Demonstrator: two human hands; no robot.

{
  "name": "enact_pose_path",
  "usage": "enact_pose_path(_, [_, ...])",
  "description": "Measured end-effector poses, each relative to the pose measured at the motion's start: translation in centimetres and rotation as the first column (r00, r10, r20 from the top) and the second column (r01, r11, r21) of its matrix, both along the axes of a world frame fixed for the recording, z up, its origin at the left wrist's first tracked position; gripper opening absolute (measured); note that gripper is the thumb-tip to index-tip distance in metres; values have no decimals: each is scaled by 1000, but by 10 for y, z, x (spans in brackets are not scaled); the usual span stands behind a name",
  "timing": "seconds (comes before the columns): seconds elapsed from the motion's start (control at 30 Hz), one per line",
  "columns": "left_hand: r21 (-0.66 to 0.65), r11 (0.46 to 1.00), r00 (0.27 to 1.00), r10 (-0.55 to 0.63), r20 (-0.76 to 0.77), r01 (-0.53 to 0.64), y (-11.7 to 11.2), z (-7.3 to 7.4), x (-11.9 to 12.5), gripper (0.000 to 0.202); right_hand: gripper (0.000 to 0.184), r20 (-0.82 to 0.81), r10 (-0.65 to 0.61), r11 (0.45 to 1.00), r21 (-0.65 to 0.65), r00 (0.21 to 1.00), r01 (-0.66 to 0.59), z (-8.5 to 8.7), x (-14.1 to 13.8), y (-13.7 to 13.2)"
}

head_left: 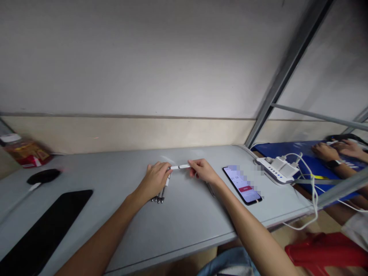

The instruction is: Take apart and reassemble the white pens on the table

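Observation:
Both my hands meet over the middle of the grey table (186, 214). My left hand (155, 179) and my right hand (203, 170) pinch the two ends of a thin white pen (180, 166), held level just above the tabletop. Under my left hand lies a small bunch of pens (161, 193) with dark tips. A single dark pen (211, 189) shows beneath my right wrist.
A lit phone (243, 184) lies right of my right hand. A white power strip (276, 170) with chargers and cables sits at the table's right end. A black pad (43, 230), a black mouse-like object (43, 176) and a red packet (27, 153) are at left. Another person's hands (335, 150) rest on a blue surface.

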State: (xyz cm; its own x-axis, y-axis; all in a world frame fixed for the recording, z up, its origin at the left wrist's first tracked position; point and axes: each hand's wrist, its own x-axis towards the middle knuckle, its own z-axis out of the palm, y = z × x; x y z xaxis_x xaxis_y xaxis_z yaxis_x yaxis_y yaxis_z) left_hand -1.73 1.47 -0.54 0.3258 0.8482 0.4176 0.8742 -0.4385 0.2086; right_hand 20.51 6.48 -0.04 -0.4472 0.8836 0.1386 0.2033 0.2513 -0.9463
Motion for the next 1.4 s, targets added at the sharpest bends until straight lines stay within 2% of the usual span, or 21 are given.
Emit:
enact_pose_path(0.1, [-12,1000,1000,-3,12,3,2,-2,-2,23,27,-18,0,991,131,1000,2,-1,0,0])
enact_pose_path(0.13, [-15,1000,1000,-3,20,3,2,-3,-2,22,29,-38,-14,987,156,999,20,-2,0,1])
enact_pose_path(0.2, [-15,1000,999,-6,38,6,3,-4,-2,21,31,-20,-33,992,121,999,35,-3,0,2])
enact_pose_path(0.3, [-21,1000,1000,-6,29,6,3,-6,-2,20,45,76,-15,999,50,997,11,-6,0,3])
enact_pose_path(0.33, [-31,999,1000,-5,16,6,3,-6,-2,20,42,82,-9,997,73,997,3,-6,0,4])
enact_pose_path(0.4, [-62,998,1000,-5,-9,4,4,-5,-2,21,24,21,-13,988,153,1000,9,-6,0,4])
enact_pose_path(0.47, [-93,996,1000,-8,-22,6,3,-4,-2,23,28,-34,-13,983,184,999,19,-5,1,5])
enact_pose_path(0.5, [-102,995,1000,-11,-24,9,3,-3,-2,23,30,-29,1,988,153,1000,3,-6,1,5])
enact_pose_path(0.57, [-101,995,1000,-18,-21,16,2,-2,-1,24,31,32,30,993,109,999,-33,-7,1,4])
enact_pose_path(0.63, [-89,996,1000,-22,-9,21,2,-2,-1,24,34,107,34,989,142,994,-49,-8,1,4])
enact_pose_path(0.77, [-78,996,999,-34,-1,34,2,-3,-2,29,14,147,-28,947,322,989,-20,-8,0,3])
enact_pose_path(0.93, [-77,997,1000,6,9,-5,2,-1,-3,36,23,252,-130,853,522,959,-22,-4,2,2])
enact_pose_path(1.07, [-88,996,998,-9,62,14,1,0,-5,31,26,352,-255,827,562,901,14,-5,8,5])
enact_pose_path(1.17, [-83,996,998,-28,58,33,2,-1,-7,34,27,374,-343,805,590,862,64,-6,14,8])
enact_pose_path(1.4, [-77,997,1000,6,31,-3,4,-1,-10,30,29,396,-400,789,608,826,91,-5,20,11])
